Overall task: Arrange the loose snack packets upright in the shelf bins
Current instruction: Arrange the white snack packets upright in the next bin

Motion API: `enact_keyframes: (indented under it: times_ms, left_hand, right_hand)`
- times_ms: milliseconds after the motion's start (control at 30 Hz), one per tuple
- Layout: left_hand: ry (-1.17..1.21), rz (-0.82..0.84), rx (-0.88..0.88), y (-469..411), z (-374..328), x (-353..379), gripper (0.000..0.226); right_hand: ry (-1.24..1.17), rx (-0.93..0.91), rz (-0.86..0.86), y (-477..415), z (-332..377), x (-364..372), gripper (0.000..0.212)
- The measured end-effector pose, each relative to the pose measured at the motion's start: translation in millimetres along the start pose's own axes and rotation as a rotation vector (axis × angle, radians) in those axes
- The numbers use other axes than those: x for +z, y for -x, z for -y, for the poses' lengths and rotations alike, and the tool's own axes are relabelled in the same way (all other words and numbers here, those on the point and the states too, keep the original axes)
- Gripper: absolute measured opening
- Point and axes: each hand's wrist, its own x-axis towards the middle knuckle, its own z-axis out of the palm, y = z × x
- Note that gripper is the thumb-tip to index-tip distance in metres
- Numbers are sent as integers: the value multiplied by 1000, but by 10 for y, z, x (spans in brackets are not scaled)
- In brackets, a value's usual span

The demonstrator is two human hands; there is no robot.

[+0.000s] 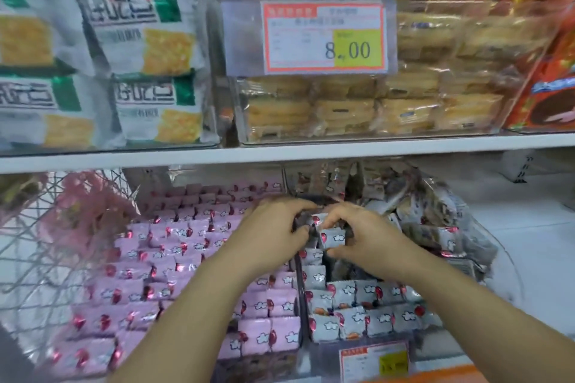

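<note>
Two hands are held close together over the right-hand clear bin (505, 267) on the lower shelf (535, 246). A single grey packet (335, 239) is pinched between the thumb and fingers of the right hand (367, 239), just behind the short column of upright packets beside the divider (300, 286). The left hand (273, 236) is curled over the divider with its fingertips against the same spot; whether anything is gripped by it cannot be told. The front rows of grey packets (367, 317) are already stood on edge, while a loose pile (432, 218) is heaped at the back and right of the bin. The neighbouring pink packets (174, 246) are lined up in tidy rows.

The step in hand is judged to be the seating of this packet at the back end of the column. It would best be lowered straight down with its printed face turned forward like the others, then pressed lightly against the packet in front so that it is kept from tipping. The column could be steadied by the left hand while the packet is let go. Care would be needed that the heap behind is not nudged, since loose packets could slide into the gap and topple the row
</note>
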Motion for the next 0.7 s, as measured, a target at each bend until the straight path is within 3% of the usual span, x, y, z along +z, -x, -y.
enact_keyframes:
  times_ms: [167, 467, 600, 700]
  left_hand:
    - [8, 26, -16, -2, -4, 27, 39]
    - [48, 99, 45, -54, 32, 1, 32]
    - [-37, 194, 34, -112, -30, 16, 34]
    - [-110, 244, 44, -168, -41, 46, 37]
  right_hand:
    - [239, 74, 52, -91, 26, 37, 33]
    - [728, 51, -42, -201, 60, 117, 39]
    - [585, 80, 67, -254, 40, 55, 31]
    - [385, 138, 221, -297, -2, -89, 36]
